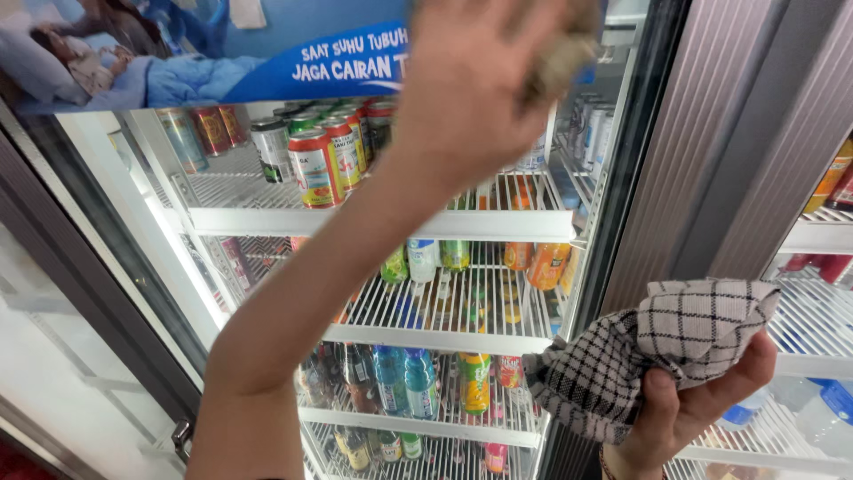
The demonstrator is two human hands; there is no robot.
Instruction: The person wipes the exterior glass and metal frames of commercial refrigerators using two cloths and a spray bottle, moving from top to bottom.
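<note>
Left hand (471,80), nearest, raised against the fridge top, fingers curled over one brownish wad (560,58). Right hand (689,404) grips one checked cloth (657,351) bunched above its palm, beside the door frame (622,178).

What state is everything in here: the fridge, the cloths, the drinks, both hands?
Fridge door: swung open to the left.
Left hand: raised high, closed on a brownish rag.
Right hand: closed on a bunched checked cloth.
Cans: upright on the top shelf.
Bottles: upright on the lower shelves.
</note>
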